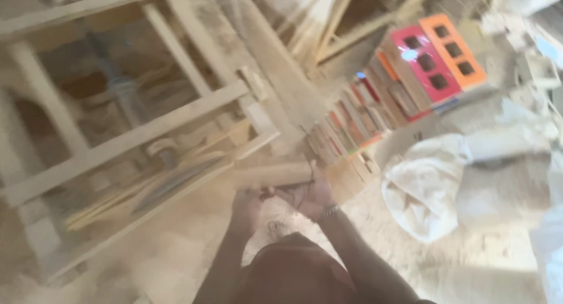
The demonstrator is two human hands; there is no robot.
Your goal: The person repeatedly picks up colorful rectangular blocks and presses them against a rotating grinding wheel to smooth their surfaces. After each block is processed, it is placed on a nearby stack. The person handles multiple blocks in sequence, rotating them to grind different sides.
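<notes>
Both hands grip one wooden piece [274, 175]: left hand [246, 203] fingers clenched, right hand [311, 197] fingers wrapped underneath.

Two hands [281, 198], one wooden block [272, 175], one white sack [428, 187], perhaps two painted boxes [437, 60].

head camera, tilted down, close above hands [281, 198], blurred

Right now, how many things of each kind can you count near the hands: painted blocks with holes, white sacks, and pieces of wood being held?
Painted blocks with three square holes: 2, one pink block and one orange block
White sack: 1
Piece of wood held by the left hand and right hand: 1
Total: 4
The picture is blurred; the row of stacked boards cannot be counted.
</notes>
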